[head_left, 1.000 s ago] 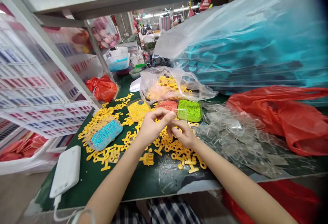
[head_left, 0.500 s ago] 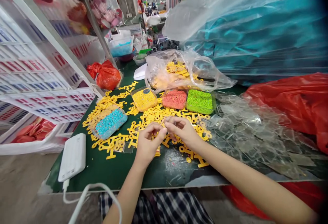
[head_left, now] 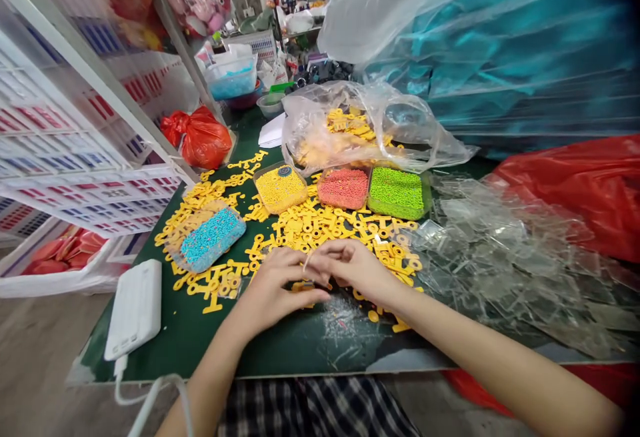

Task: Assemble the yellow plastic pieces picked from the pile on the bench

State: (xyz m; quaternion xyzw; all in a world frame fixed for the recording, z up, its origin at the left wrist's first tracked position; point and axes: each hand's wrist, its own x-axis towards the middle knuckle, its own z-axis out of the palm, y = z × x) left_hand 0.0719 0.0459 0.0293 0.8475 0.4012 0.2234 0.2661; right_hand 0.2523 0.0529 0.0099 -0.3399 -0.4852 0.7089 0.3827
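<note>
Low over the yellow plastic pieces [head_left: 320, 227], my left hand [head_left: 277, 287] is stretched out with its thumb apart from the fingers. My right hand [head_left: 353, 269] meets its fingertips, with its own fingers bent together; whatever they may hold is too small or hidden to make out. A few yellow bits show between the two hands. Just beyond them stand shallow clear boxes of small beads: yellow beads [head_left: 280, 190], pink-red beads [head_left: 343, 188] and green beads [head_left: 399, 193]. A tilted box of blue beads [head_left: 213, 237] rests on yellow pieces at the left.
Clear flat plastic pieces [head_left: 500, 257] are heaped at the right beside a red bag [head_left: 600, 190]. A white power bank [head_left: 134, 309] with a cable lies at the left edge. Behind the boxes sits a clear bag [head_left: 310, 117] of yellow pieces. White crates [head_left: 120, 207] flank the table.
My hands have come down slightly toward the table. The left hand has gone from a pinch to stretched-out fingers, while the right stays bent close to it. The camera view has shifted a little.
</note>
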